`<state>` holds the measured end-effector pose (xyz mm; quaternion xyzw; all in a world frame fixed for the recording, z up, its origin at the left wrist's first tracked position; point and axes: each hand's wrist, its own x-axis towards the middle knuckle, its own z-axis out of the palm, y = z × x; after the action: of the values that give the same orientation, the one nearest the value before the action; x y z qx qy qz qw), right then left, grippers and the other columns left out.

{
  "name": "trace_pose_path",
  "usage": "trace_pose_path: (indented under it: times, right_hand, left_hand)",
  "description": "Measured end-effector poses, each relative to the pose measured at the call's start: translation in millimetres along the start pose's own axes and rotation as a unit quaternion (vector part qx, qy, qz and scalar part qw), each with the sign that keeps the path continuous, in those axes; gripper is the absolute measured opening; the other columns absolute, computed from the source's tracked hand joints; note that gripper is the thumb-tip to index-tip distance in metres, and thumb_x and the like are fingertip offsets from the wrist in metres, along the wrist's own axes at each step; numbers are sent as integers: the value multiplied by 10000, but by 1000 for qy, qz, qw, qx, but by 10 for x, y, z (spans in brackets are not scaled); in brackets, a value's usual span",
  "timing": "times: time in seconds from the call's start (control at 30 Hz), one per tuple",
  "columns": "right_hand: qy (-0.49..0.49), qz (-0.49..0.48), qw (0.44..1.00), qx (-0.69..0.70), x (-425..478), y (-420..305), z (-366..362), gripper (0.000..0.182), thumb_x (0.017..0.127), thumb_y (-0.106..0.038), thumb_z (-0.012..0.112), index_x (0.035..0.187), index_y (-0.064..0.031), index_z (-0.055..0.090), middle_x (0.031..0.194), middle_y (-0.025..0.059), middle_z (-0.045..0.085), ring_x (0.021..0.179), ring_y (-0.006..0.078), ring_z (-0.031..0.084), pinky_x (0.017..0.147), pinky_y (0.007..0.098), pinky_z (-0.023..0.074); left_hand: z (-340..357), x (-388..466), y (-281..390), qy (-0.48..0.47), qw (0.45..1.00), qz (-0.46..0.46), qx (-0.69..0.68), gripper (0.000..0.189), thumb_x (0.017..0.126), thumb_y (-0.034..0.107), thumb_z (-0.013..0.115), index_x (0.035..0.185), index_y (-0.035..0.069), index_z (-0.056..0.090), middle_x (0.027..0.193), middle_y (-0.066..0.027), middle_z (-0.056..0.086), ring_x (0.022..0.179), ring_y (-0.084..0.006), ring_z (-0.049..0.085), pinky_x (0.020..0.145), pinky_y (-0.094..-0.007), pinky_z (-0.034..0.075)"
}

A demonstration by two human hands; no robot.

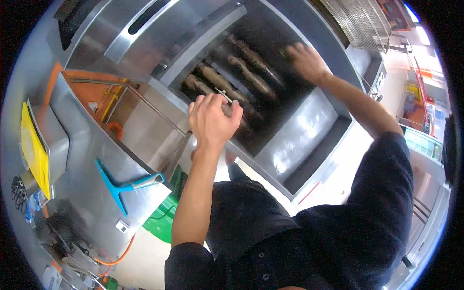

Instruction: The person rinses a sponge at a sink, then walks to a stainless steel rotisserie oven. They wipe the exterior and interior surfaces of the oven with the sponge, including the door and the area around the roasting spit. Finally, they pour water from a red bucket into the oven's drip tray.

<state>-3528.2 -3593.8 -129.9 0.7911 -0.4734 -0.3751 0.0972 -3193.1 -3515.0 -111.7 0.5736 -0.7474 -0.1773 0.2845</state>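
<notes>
Before me is the dark well of a steel deep fryer [279, 123], with several thick tubes [250, 74] running across it. My right hand [308, 63] is blurred against the well's far right wall. A bit of green at its fingertips looks like a green pad [284, 53], mostly hidden under the fingers. My left hand [214, 117] is over the well's near left edge, back of the hand up, thumb and fingers curled. Beside its fingers is a thin metal rod [224, 93]; whether the hand grips it cannot be made out.
A steel counter [90, 217] at left bears a blue squeegee [119, 187], a small white device [122, 226] and a yellow folder [34, 150]. Below is a green bin [161, 219]. A wire fryer basket [359, 23] hangs at upper right. The fryer's sloped steel front [297, 134] lies nearest me.
</notes>
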Motion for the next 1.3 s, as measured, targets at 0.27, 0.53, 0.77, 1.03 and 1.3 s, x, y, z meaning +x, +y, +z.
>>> trace_pose_path:
  times: [0.27, 0.53, 0.77, 1.03, 1.3]
  right_hand:
    - [-109, -91, 987, -76, -1059, 235, 641, 276, 887, -345, 599, 1094, -236, 746, 1508, 12, 410, 1408, 234, 311, 1116, 421, 237]
    - [273, 30, 961, -31, 1096, 375, -582, 287, 827, -253, 606, 1083, -185, 718, 1187, 4, 543, 1140, 199, 448, 865, 372, 381]
    - [431, 237, 862, 124, 1183, -27, -640, 363, 820, -193, 619, 1173, -111, 651, 1038, 38, 583, 977, 224, 549, 774, 355, 420]
    - [481, 367, 581, 543, 1875, -601, -446, 369, 889, -153, 575, 1253, -91, 581, 1146, 197, 623, 1051, 378, 614, 864, 482, 513]
    - [397, 407, 569, 595, 1992, -769, -549, 356, 859, -115, 578, 1211, -77, 618, 944, 233, 681, 883, 432, 657, 796, 514, 528]
  left_hand:
    - [67, 16, 51, 24, 1000, 7, -14, 221, 733, 301, 703, 685, 99, 629, 728, -49, 635, 740, -273, 586, 689, -412, 418]
    - [-28, 23, 42, -23, 1000, -1, 11, 222, 762, 319, 706, 707, 111, 651, 774, -46, 660, 782, -282, 608, 716, -420, 427]
    - [-26, 55, 90, -28, 1000, -5, 11, 200, 756, 300, 708, 704, 116, 648, 756, -38, 655, 776, -279, 606, 696, -410, 419]
    - [49, 70, 104, -38, 999, 4, 15, 152, 740, 261, 705, 702, 127, 644, 752, -32, 648, 763, -278, 594, 684, -412, 406]
    - [-13, 93, 131, -52, 998, 6, 35, 134, 746, 262, 698, 721, 140, 650, 758, -28, 647, 764, -278, 596, 694, -408, 419]
